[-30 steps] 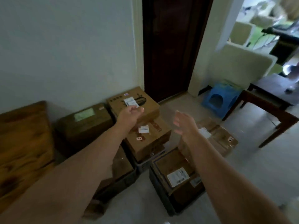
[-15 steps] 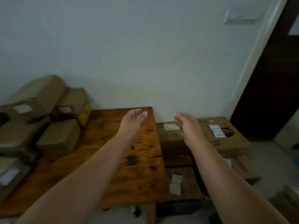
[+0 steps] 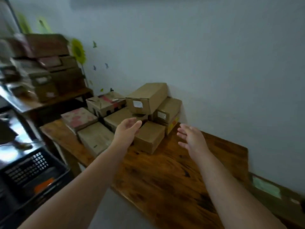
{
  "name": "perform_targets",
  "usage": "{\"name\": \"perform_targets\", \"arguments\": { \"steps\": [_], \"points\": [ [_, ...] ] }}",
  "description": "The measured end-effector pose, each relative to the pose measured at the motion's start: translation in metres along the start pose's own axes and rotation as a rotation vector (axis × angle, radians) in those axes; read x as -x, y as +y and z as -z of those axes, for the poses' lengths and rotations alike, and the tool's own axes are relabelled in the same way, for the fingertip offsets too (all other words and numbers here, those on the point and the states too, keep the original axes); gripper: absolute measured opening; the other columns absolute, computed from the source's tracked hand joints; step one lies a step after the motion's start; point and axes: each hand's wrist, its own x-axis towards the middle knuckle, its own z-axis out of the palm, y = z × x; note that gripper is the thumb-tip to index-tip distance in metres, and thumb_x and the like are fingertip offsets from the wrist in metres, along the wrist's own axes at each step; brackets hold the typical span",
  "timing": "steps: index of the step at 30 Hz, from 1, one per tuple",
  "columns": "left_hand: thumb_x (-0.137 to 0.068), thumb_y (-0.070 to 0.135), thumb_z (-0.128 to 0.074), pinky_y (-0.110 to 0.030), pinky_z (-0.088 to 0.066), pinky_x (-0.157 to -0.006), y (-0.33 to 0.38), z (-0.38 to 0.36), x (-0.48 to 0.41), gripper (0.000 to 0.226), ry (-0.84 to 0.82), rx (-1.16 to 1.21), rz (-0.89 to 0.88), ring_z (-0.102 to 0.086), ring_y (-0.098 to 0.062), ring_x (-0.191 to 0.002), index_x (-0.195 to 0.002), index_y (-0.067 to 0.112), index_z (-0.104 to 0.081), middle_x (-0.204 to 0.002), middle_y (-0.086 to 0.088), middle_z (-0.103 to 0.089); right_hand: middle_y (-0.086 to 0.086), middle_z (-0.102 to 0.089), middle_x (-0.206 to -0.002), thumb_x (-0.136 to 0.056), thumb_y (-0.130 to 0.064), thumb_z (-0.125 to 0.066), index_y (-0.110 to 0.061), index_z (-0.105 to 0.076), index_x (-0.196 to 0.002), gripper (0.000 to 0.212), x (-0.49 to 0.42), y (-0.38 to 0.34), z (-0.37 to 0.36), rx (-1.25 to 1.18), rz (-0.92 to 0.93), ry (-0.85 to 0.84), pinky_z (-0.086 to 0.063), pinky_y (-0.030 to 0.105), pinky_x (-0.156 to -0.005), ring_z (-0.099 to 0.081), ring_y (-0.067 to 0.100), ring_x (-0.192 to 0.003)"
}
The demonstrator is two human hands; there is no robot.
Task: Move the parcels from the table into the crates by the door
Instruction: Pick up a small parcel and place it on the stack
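A cluster of brown cardboard parcels [image 3: 146, 96] sits mid-frame on the dark wooden counter [image 3: 165, 179], against the pale wall [image 3: 214, 63]. The left hand [image 3: 127, 131] hovers at the nearest plain box [image 3: 149, 138], and the right hand [image 3: 192, 140] is just right of it. Both hands' fingers [image 3: 137, 123] are straight, loosely spread and grip nothing. A black perforated plastic crate [image 3: 29, 169] sits at lower left.
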Motion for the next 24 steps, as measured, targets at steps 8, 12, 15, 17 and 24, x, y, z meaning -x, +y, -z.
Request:
{"name": "perform_targets", "arguments": {
  "steps": [8,12,15,17,24],
  "points": [
    [-0.093,0.032,-0.059,-0.031,-0.046,-0.088,-0.024,0.101,-0.046,0.04,0.129,-0.004,0.031,-0.06,-0.01,-0.097,-0.13,0.019,-0.053,-0.112,0.002,-0.062,0.001,-0.057,-0.12,-0.097,-0.029,-0.051,-0.019,-0.056,-0.12,0.025,-0.023,0.017,-0.113,0.055,-0.091,-0.178,-0.047,0.042,-0.095,-0.055,0.018,-0.111],
    [-0.094,0.035,-0.058,-0.034,-0.046,-0.092,-0.029,0.135,-0.097,0.041,0.107,-0.016,0.01,-0.06,-0.007,-0.093,-0.132,0.019,-0.053,-0.115,0.002,-0.061,0.0,-0.058,-0.117,-0.097,-0.029,-0.052,-0.023,-0.058,-0.107,0.013,-0.045,0.012,-0.16,0.05,-0.074,-0.141,-0.047,0.04,-0.091,-0.055,0.019,-0.111],
    [-0.093,0.035,-0.058,-0.031,-0.045,-0.087,-0.028,0.154,-0.144,0.04,0.058,-0.04,0.009,-0.059,-0.006,-0.091,-0.13,0.021,-0.053,-0.114,0.002,-0.061,0.0,-0.06,-0.114,-0.096,-0.028,-0.054,-0.027,-0.056,-0.094,0.003,-0.065,0.008,-0.192,0.036,-0.098,-0.034,-0.048,0.04,-0.09,-0.056,0.017,-0.108],
    [-0.093,0.036,-0.059,-0.031,-0.046,-0.084,-0.025,0.164,-0.176,0.037,0.018,-0.059,-0.007,-0.058,-0.005,-0.088,-0.126,0.02,-0.054,-0.105,0.006,-0.061,0.0,-0.06,-0.117,-0.096,-0.027,-0.054,-0.023,-0.057,-0.103,0.009,-0.078,0.005,-0.211,0.02,-0.11,0.023,-0.048,0.039,-0.088,-0.056,0.017,-0.108],
    [-0.092,0.036,-0.061,-0.03,-0.05,-0.081,-0.007,0.163,-0.264,0.033,-0.137,-0.097,-0.057,-0.063,-0.01,-0.092,-0.121,0.019,-0.058,-0.109,0.002,-0.065,0.004,-0.057,-0.127,-0.097,-0.026,-0.051,-0.015,-0.053,-0.129,0.033,-0.103,-0.003,-0.242,0.001,-0.122,0.223,-0.047,0.043,-0.098,-0.054,0.02,-0.117]
  ]
}}
